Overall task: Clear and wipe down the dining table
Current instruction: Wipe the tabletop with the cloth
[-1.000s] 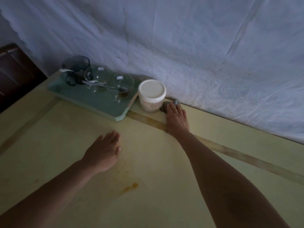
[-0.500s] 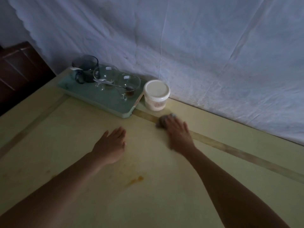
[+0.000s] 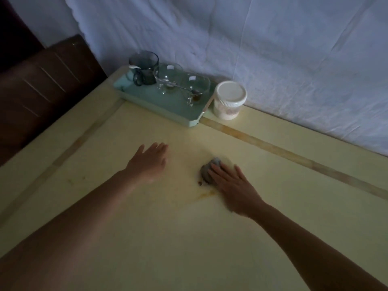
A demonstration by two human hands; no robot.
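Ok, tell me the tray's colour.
The tray is pale mint green, seen best in the head view.

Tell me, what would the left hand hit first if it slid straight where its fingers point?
Probably the green tray, near its front right corner. The table between it and the left hand looks bare, though the angle is hard to judge.

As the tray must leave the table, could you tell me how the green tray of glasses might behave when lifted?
The green tray looks rigid, so it should lift flat. The clear glasses on it stand loose and look fragile; a tilt would likely slide or tip them. The spoon resting across them could slip off.
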